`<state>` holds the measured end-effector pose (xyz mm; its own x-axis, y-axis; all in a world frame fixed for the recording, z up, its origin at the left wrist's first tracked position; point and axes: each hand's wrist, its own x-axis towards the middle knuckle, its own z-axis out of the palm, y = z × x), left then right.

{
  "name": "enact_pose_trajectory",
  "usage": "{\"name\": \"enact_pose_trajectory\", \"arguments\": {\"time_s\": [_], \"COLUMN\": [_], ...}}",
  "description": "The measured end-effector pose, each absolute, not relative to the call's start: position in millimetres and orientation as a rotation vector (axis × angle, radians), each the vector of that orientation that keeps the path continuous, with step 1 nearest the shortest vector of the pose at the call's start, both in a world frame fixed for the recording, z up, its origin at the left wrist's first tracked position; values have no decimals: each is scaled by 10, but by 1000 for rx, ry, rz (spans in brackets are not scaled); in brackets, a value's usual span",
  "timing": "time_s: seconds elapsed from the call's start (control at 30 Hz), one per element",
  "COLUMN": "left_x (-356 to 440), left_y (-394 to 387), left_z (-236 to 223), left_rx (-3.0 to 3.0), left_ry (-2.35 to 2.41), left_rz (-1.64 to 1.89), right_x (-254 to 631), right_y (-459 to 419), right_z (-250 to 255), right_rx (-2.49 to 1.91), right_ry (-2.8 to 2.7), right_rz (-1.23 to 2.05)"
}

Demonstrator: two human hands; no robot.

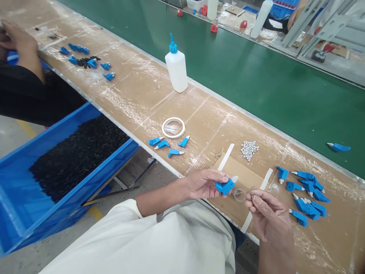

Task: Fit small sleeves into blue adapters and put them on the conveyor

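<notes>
Between the thumb and fingers of my left hand (207, 182) is a blue plastic part (225, 186) with a pale tip. My right hand (269, 213) is pinched closed beside a small clear round cup (238, 195); whatever its fingertips hold is too small to make out. Under the hands lies a cardboard piece (242, 171) edged by white tape strips. Beyond it sits a heap of small whitish pieces (249, 150). Several similar blue parts (309, 190) lie to the right of my right hand, and several more (168, 144) rest to the left near a tape roll (173, 127).
A white bottle with a blue nozzle (176, 68) stands at the table's far edge. Behind runs a green conveyor belt (256, 76) carrying a blue part (338, 147). A blue bin of black pieces (76, 156) is at lower left. Co-workers' hands (23, 42) show at left and far right.
</notes>
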<state>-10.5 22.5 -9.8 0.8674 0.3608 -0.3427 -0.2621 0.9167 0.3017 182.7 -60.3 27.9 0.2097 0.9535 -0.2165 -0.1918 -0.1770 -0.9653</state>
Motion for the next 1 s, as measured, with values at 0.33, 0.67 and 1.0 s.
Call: {"name": "enact_pose_trajectory", "arguments": {"time_s": [0.33, 0.67, 1.0], "left_x": [-137, -136, -154], "left_y": [204, 207, 209], "left_z": [-107, -121, -119], "left_rx": [237, 225, 251], "left_ry": [405, 397, 430], "left_rz": [314, 319, 302], "right_x": [1752, 1658, 1637], "right_y": [-659, -699, -693], "right_z": [323, 418, 352], "right_rx": [-1295, -1276, -1320], "right_ry": [-696, -694, -672], "right_rz": [1235, 1239, 1249]}}
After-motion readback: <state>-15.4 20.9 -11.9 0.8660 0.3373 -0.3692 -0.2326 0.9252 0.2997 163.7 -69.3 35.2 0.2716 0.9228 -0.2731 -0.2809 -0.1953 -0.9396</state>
